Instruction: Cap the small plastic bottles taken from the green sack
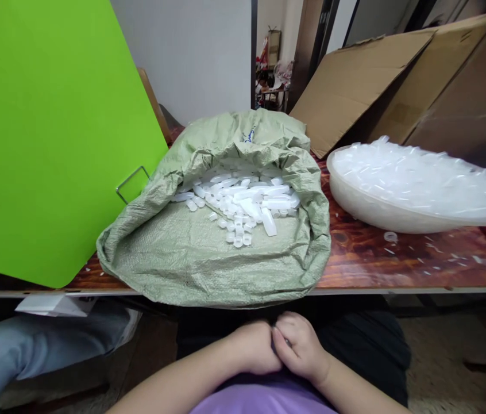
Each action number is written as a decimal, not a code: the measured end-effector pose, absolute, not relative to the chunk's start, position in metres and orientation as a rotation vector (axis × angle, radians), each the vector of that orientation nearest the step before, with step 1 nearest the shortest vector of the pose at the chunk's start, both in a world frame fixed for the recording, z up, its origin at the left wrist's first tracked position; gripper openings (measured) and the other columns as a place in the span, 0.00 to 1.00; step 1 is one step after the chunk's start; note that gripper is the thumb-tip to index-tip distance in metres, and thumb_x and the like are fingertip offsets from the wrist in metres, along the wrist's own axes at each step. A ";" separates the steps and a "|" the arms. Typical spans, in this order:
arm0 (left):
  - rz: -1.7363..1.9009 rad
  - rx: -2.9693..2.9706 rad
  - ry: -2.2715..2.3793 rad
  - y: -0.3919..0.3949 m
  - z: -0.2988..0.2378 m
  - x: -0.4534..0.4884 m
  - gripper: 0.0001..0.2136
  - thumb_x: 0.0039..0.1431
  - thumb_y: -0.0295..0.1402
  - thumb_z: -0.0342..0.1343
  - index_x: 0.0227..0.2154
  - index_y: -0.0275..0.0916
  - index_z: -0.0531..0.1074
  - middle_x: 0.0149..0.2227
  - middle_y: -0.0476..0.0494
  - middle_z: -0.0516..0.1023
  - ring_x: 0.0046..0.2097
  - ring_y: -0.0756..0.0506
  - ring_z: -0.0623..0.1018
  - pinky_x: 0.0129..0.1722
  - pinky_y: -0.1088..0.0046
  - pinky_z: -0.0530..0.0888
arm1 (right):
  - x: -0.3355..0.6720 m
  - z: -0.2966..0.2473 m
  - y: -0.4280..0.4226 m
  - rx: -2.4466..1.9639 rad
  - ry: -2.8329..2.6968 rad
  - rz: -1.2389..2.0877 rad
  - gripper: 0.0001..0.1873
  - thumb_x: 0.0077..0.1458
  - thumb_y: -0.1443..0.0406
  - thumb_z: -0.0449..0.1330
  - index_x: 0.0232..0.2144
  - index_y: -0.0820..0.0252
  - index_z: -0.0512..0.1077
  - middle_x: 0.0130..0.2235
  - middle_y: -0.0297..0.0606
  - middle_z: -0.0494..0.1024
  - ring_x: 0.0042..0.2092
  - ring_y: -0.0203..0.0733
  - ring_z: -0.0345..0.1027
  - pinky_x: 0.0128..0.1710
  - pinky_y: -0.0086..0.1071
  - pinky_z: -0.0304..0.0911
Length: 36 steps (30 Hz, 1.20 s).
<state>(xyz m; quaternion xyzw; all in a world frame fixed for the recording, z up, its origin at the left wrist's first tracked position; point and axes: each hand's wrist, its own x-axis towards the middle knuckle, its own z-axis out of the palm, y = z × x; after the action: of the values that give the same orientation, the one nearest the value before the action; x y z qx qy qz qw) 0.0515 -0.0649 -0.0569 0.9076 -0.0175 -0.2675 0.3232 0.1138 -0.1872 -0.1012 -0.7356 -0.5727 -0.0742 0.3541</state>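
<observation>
My left hand (257, 348) and my right hand (300, 347) are together above my lap, just below the table edge. Both have curled fingers and touch each other at the knuckles. A tiny dark spot shows at the curled fingers of my right hand, but what either hand holds, if anything, is hidden. In front of them a pale green woven sack (208, 270) lies on the table with its mouth rolled open towards me. Inside it is a heap of small translucent white plastic pieces (249, 198), some long and flat, some short and ring-like.
To the right, an oval white basin (367, 215) is heaped with similar translucent pieces (415, 175). Plastic scraps (436, 267) litter the reddish wooden table (355, 264). A bright green board (53, 132) leans at left; cardboard (363, 80) stands behind. Another person's jeans leg (45, 345) is at lower left.
</observation>
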 end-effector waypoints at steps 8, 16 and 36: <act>-0.467 2.576 0.211 -0.050 -0.065 0.065 0.26 0.49 0.39 0.52 0.52 0.37 0.66 0.49 0.35 0.71 0.49 0.34 0.70 0.50 0.58 0.66 | 0.129 -0.092 -0.194 -2.236 -1.442 -0.216 0.16 0.59 0.59 0.48 0.36 0.66 0.69 0.33 0.45 0.74 0.36 0.45 0.66 0.36 0.37 0.60; -0.314 2.439 0.132 -0.036 -0.078 0.062 0.26 0.57 0.42 0.48 0.58 0.40 0.59 0.58 0.40 0.62 0.58 0.36 0.61 0.59 0.56 0.54 | 0.136 -0.010 -0.192 -1.820 -1.554 -0.439 0.06 0.54 0.70 0.55 0.37 0.61 0.67 0.34 0.40 0.72 0.37 0.40 0.63 0.40 0.35 0.60; -0.486 1.067 0.268 -0.036 -0.058 0.010 0.22 0.53 0.42 0.56 0.48 0.33 0.66 0.31 0.47 0.66 0.27 0.54 0.69 0.28 0.76 0.64 | 0.180 0.021 -0.136 -1.834 -1.161 0.078 0.13 0.54 0.65 0.54 0.43 0.62 0.66 0.33 0.34 0.71 0.32 0.33 0.65 0.33 0.27 0.61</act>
<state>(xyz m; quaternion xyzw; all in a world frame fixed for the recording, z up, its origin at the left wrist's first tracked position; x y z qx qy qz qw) 0.0102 -0.0365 -0.0577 0.5019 0.1262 -0.2288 0.8245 0.1802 -0.1358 0.0213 -0.7470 -0.4730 0.0319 0.4661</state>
